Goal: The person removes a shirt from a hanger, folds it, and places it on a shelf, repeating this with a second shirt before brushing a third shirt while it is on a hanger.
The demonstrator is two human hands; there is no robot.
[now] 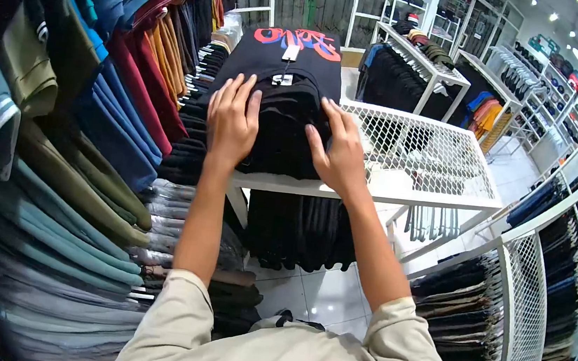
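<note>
A stack of folded black T-shirts sits on the near end of a white mesh-top rack. The top shirt carries a red and blue print, with a white tag lying on it near the collar. My left hand rests on the left side of the stack, fingers stretched forward over the cloth. On the opposite side, my right hand touches the stack's right edge, thumb and fingers apart. Neither hand is closed around anything.
Hanging shirts in several colours crowd the left side, above folded grey stacks. Black garments hang under the rack. Another mesh-sided rack of trousers stands at the right. Further display racks are behind, over a white tiled floor.
</note>
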